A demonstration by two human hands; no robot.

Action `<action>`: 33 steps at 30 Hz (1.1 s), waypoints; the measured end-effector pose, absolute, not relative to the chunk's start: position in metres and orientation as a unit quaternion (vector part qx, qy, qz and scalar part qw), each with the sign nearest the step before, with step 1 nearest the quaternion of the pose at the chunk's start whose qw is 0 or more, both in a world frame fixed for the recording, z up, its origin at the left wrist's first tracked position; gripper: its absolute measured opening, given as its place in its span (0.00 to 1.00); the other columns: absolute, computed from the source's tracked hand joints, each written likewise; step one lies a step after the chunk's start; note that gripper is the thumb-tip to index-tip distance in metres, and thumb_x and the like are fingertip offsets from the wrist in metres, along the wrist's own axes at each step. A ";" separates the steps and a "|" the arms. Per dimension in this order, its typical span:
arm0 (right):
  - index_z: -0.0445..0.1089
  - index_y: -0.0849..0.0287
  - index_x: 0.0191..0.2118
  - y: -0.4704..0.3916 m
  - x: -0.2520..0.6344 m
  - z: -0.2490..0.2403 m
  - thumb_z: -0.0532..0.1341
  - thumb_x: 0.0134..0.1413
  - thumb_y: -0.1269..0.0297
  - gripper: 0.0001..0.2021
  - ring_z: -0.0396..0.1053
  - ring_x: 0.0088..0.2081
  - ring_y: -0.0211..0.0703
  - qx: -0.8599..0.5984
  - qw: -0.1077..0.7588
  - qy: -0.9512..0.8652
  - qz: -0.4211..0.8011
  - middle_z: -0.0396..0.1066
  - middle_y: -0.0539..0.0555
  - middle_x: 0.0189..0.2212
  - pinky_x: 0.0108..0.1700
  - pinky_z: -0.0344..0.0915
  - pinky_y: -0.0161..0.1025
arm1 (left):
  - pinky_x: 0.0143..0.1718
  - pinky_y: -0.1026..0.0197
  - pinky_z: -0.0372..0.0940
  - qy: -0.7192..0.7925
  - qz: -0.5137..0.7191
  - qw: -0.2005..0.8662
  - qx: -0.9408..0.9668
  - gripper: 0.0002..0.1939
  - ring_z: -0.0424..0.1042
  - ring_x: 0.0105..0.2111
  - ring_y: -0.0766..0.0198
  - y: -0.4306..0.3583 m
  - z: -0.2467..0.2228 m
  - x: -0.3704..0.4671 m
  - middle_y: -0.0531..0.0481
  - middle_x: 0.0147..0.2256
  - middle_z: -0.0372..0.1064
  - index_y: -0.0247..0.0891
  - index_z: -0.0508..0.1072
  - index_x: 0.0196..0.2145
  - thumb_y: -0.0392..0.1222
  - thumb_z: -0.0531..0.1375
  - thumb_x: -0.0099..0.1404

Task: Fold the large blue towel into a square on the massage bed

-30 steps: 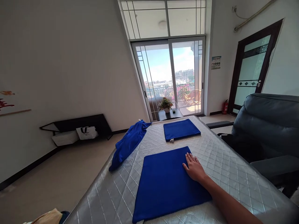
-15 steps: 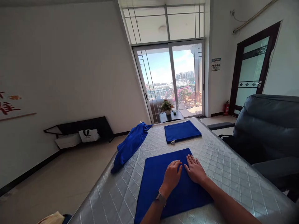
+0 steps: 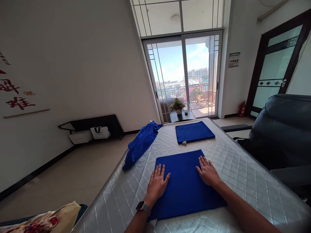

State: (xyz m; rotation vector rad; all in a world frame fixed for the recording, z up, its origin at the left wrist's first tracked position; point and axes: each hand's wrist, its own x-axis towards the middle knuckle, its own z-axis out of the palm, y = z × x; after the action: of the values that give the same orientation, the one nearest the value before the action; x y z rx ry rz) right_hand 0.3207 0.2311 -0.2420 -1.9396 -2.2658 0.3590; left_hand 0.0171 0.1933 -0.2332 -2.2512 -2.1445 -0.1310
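Note:
A flat blue cloth piece [image 3: 184, 184], roughly rectangular like a cushion cover, lies on the silver quilted table cover [image 3: 230, 161] in front of me. My left hand [image 3: 157, 183], with a watch [image 3: 143, 206] on its wrist, rests flat on the cloth's left edge, fingers stretched out. On the upper right edge my right hand [image 3: 207, 171] lies flat, fingers a little spread. Just beyond is a second flat blue cover [image 3: 195, 132] with a small white tag. A crumpled blue cloth [image 3: 142, 144] hangs over the left table edge.
A dark armchair [image 3: 289, 126] stands close on the right. Left by the wall, a low black rack [image 3: 97, 121] holds a white bag [image 3: 100, 132]. A potted plant [image 3: 178, 105] is on a small table beyond. Patterned fabric [image 3: 53, 218] shows at lower left.
My left hand has moved left from the cloth's middle to its left edge, its fingers straightening out flat. My right hand stays on the right edge. The camera view has shifted slightly.

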 end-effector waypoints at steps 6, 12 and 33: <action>0.38 0.68 0.75 0.230 0.319 -0.241 0.36 0.69 0.48 0.38 0.29 0.75 0.46 -0.646 0.048 -0.755 0.104 0.32 0.57 0.75 0.72 0.27 0.51 | 0.70 0.43 0.49 -0.698 -0.086 0.026 -0.710 0.40 0.44 0.72 0.49 0.188 -0.251 -0.006 0.36 0.72 0.43 0.31 0.50 0.72 0.62 0.39 0.75; 0.40 0.68 0.75 0.261 0.309 -0.224 0.37 0.69 0.52 0.36 0.30 0.75 0.46 -0.649 0.033 -0.755 0.086 0.34 0.57 0.75 0.72 0.28 0.51 | 0.69 0.41 0.50 -0.699 -0.092 0.013 -0.709 0.39 0.45 0.72 0.45 0.188 -0.252 -0.005 0.36 0.72 0.42 0.30 0.51 0.72 0.62 0.41 0.75; 0.41 0.70 0.74 0.296 0.307 -0.249 0.38 0.71 0.51 0.36 0.32 0.75 0.48 -0.659 0.087 -0.742 0.081 0.37 0.58 0.75 0.72 0.30 0.50 | 0.70 0.46 0.50 -0.653 -0.072 0.091 -0.748 0.38 0.48 0.71 0.52 0.197 -0.219 0.037 0.39 0.71 0.49 0.31 0.53 0.71 0.61 0.38 0.76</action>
State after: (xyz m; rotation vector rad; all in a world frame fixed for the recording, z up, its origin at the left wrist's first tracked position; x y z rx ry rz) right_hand 0.3073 0.2963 -0.2491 -1.9641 -2.2115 0.2420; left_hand 0.0369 0.1967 -0.2194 -2.2237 -1.9411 -0.2151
